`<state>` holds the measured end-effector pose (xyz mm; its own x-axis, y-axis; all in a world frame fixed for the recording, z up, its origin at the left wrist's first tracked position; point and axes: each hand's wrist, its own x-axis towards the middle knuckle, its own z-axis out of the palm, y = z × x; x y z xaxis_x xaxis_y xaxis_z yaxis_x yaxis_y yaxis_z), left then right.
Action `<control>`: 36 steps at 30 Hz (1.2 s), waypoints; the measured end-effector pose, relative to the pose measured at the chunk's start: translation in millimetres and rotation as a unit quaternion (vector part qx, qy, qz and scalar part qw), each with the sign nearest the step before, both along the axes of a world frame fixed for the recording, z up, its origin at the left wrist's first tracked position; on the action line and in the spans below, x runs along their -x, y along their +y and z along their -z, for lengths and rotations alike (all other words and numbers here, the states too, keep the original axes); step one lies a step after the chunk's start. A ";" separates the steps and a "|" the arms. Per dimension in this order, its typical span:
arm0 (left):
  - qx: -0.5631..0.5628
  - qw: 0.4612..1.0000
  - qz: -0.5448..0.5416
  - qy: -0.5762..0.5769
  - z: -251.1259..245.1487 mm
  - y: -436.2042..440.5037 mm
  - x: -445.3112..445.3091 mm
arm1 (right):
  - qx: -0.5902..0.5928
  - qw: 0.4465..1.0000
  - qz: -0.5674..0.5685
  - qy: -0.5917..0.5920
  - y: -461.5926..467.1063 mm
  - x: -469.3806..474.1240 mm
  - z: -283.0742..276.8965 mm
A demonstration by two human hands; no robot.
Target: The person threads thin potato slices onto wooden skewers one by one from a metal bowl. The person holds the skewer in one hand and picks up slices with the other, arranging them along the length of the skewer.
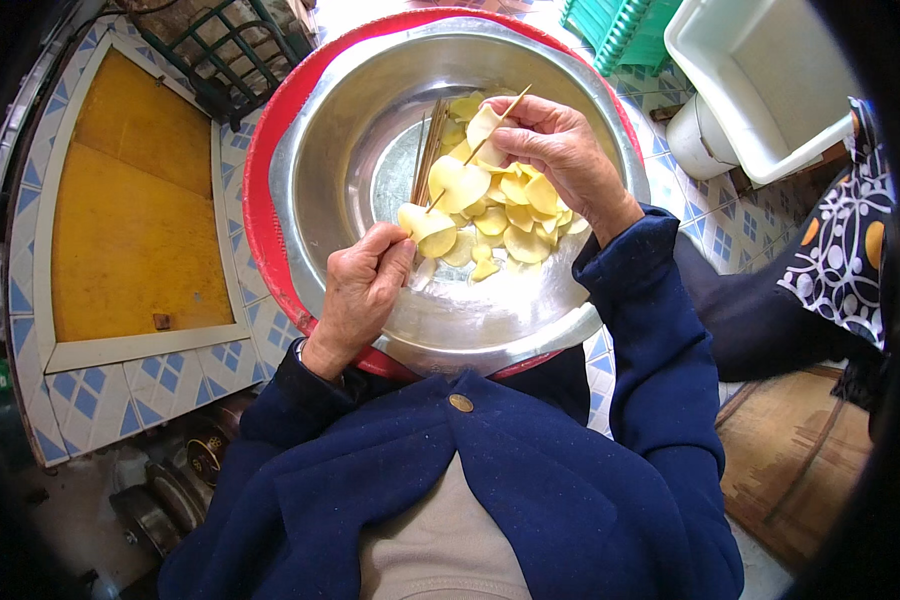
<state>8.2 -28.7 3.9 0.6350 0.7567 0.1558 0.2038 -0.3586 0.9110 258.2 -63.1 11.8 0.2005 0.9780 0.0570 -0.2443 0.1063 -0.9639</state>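
Note:
A thin wooden skewer runs slantwise between my hands, above a wide stainless steel basin. My left hand pinches its lower end, close to a pale yellow slice threaded there. Another threaded slice, probably potato, sits midway along the stick. Near the pointed upper end, my right hand holds a slice between thumb and fingers, with the skewer tip sticking out past it. Loose slices are heaped in the basin. Beside them lies a bundle of bare skewers.
A red plastic tub surrounds the steel basin. At the upper right stand a green plastic rack, a white bucket and a white plastic tub. Another person's leg is at right. A yellow cabinet door stands at left.

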 end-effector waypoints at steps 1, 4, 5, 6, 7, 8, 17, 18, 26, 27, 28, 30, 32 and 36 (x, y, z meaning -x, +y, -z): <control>0.007 1.000 -0.002 0.004 0.1 -0.1 -0.1 | -0.003 1.000 -0.006 0.003 0.2 0.2 0.2; 0.010 1.000 -0.001 0.004 0.1 0.0 -0.1 | -0.007 1.000 -0.019 0.010 0.3 0.7 1.1; 0.007 1.000 0.000 0.003 0.1 -0.1 -0.2 | -0.006 1.000 -0.021 0.011 0.6 0.8 1.2; 0.008 1.000 0.001 0.004 -0.1 -0.1 0.0 | -0.003 1.000 -0.020 0.007 0.7 0.9 1.1; 0.011 1.000 0.000 0.006 -0.1 -0.1 0.2 | -0.004 1.000 -0.019 0.006 0.4 0.6 0.7; 0.008 1.000 0.000 0.004 -0.1 0.1 0.3 | -0.003 1.000 -0.016 0.000 -0.3 0.1 0.1; 0.018 1.000 0.004 0.015 2.8 1.0 2.8 | 0.024 0.999 -0.018 -0.033 -0.8 -3.4 -0.1; 0.017 1.000 0.007 0.017 3.3 1.7 3.0 | 0.035 0.998 -0.016 -0.041 -0.5 -3.4 0.2; 0.107 0.994 0.005 -0.005 4.4 4.7 2.9 | 0.007 0.998 0.008 -0.062 -0.8 -4.4 0.9; 0.132 0.991 -0.010 -0.022 3.2 4.0 3.8 | -0.003 0.998 0.006 -0.063 -1.5 -5.9 1.1; 0.156 0.987 -0.025 -0.038 1.8 3.8 4.5 | -0.015 0.997 0.018 -0.075 -2.0 -6.7 1.8; 0.166 0.985 -0.014 -0.045 -0.8 3.8 4.9 | -0.011 0.993 0.042 -0.106 -3.0 -10.1 2.8; 0.182 0.980 -0.022 -0.081 -1.4 1.8 4.3 | -0.029 0.988 0.055 -0.140 -4.5 -13.0 5.5; 0.158 0.980 -0.045 -0.113 0.0 4.8 3.1 | -0.032 0.951 0.085 -0.295 -6.2 -18.6 15.6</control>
<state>5.1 -23.9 3.9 0.5398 0.8411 0.0332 0.0013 -0.0403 0.9992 276.7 -69.3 -3.8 0.2696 0.9252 0.2669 0.3640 0.1587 -0.9178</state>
